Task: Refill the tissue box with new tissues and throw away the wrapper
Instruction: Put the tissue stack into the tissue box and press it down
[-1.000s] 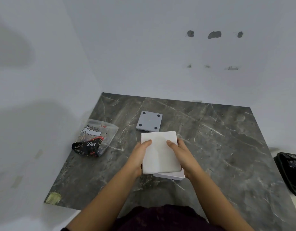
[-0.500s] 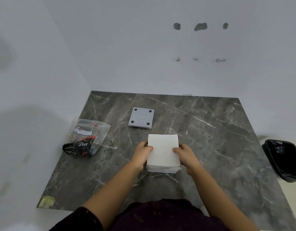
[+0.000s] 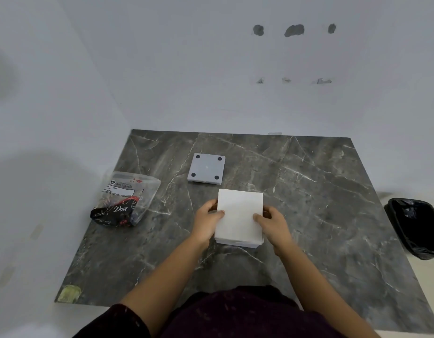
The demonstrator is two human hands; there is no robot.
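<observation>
A square stack of white tissues (image 3: 239, 211) sits in the middle of the dark marble table (image 3: 321, 203), over the white tissue box (image 3: 237, 243), of which only a thin front edge shows. My left hand (image 3: 207, 222) grips the stack's left side and my right hand (image 3: 272, 224) grips its right side, thumbs on top. The box's grey square lid (image 3: 206, 169) lies upside down just beyond, with round dark pads at its corners. The tissue wrapper (image 3: 124, 200), clear plastic with a black printed end, lies at the left.
White walls close off the table's far and left sides. A black-lined bin (image 3: 417, 228) stands on the floor past the table's right edge. A yellowish patch (image 3: 68, 293) marks the near-left corner.
The tissue stack came down from a tilted, lifted position onto the box and now lies flat on it. Both hands followed it down, keeping hold of its sides.
</observation>
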